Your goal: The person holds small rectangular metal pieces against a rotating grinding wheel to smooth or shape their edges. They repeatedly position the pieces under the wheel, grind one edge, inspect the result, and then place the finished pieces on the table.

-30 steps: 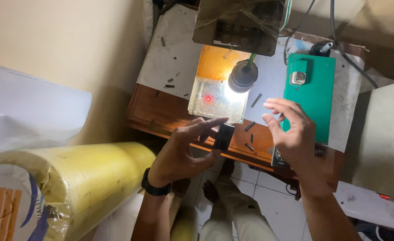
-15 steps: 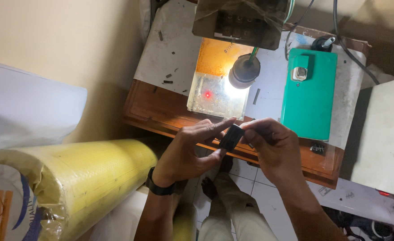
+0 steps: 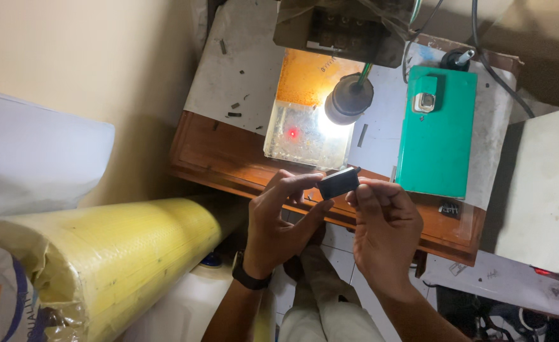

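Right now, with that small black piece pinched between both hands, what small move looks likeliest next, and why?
Probably carrying the small black piece forward onto the lit plate: both the left hand and right hand hold it just short of the red dot.

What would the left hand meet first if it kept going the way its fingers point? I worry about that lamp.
Probably the wooden table edge, then the lit plate, not the lamp; depth is unclear.
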